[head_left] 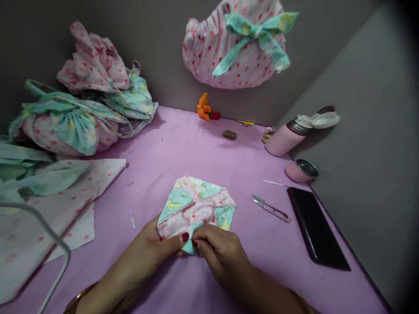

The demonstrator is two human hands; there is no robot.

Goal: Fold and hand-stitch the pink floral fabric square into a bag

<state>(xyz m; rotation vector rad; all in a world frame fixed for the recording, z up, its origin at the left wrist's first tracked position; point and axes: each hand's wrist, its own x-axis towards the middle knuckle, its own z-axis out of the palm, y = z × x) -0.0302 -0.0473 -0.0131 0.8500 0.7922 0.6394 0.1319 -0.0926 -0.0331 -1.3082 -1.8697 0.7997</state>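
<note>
A patchwork fabric piece [199, 209], many-sided, joins mint floral patches with pink dotted strips and shows stitch lines. My left hand [153, 244] grips its lower left side, the thumb on top and the fingers mostly underneath. At the lower edge, my right hand [221, 248] is closed in a pinch on the cloth, close to the left thumb. Whether a needle is between those fingertips is too small to tell. To the right lie thread snips [271, 209], blades pointing to the upper left. Farther back is a brown thread spool [230, 134].
A black phone [317, 229], a pink bottle [284, 137] with its lid open and a pink cup [301, 170] line the right edge. Fabric bags [68, 124] and cloth sheets [65, 187] fill the left. A bow-tied pink fabric item [235, 48] hangs on the wall. A grey cable [62, 248] curves at lower left.
</note>
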